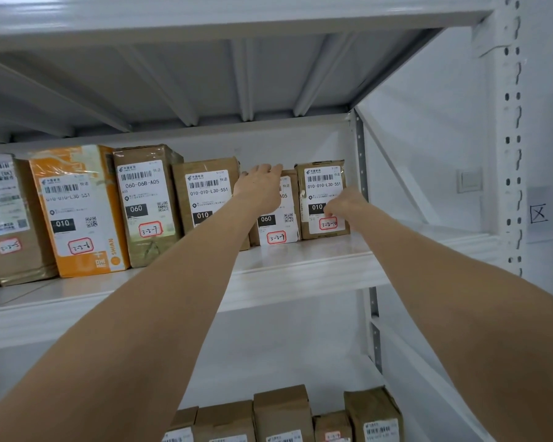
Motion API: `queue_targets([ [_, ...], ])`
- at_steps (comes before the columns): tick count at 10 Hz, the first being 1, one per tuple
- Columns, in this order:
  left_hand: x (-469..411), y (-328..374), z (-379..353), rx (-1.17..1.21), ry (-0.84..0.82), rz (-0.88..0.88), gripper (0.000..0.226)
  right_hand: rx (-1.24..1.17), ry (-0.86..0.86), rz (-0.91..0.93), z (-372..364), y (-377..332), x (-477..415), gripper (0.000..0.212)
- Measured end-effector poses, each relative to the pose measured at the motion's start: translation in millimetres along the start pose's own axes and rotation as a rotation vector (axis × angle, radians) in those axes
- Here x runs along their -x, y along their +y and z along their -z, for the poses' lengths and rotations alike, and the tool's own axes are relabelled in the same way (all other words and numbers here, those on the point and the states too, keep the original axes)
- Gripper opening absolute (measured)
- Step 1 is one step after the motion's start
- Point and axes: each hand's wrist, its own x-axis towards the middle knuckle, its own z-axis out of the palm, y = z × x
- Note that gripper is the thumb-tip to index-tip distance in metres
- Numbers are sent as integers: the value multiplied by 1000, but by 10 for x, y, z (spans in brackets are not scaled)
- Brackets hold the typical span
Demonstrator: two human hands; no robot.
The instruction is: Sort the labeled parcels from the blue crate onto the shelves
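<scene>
- Reaching with both arms to the right end of the middle shelf point(300, 260), you seem to be squaring up the last two boxes of an upright row.
- Your left hand point(262, 186) lies with fingers straight and together over the top of the 3-2-9 parcel point(278, 224). This is likely to stop that thin box tipping while its neighbour is settled.
- Your right hand point(345, 204) is at 3 o'clock from the left one, fingers curled against the front and right edge of the 3-2-10 parcel point(323, 183). I cannot tell whether it pinches that edge or only pushes with the knuckles.
- Both parcels stand upright and touching, labels facing you so the red-ringed codes read in running order. That looks like the reason for the placing.
- At 9 o'clock of your hands the row runs on: a 010 parcel point(208, 186) partly behind your left forearm, the 3-2-7 parcel point(147, 202), the orange parcel point(77, 212) and the 3-2-5 parcel point(10, 218).
- At 3 o'clock the rear post point(360, 148) stands just beside the 3-2-10 parcel, so I judge there is little room for more on that side.
- At 6 o'clock, lower down, stand more brown parcels point(281, 413).
- The blue crate is out of view.
</scene>
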Motion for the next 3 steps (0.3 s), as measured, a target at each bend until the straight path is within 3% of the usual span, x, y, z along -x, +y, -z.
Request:
queue_targets([
  [2,123,1,88,119,59,-11,61,143,197,78,23,-133,209,64],
  [3,242,-17,153,81,120,-12,53,284,306,275,-28,-218,394,67],
])
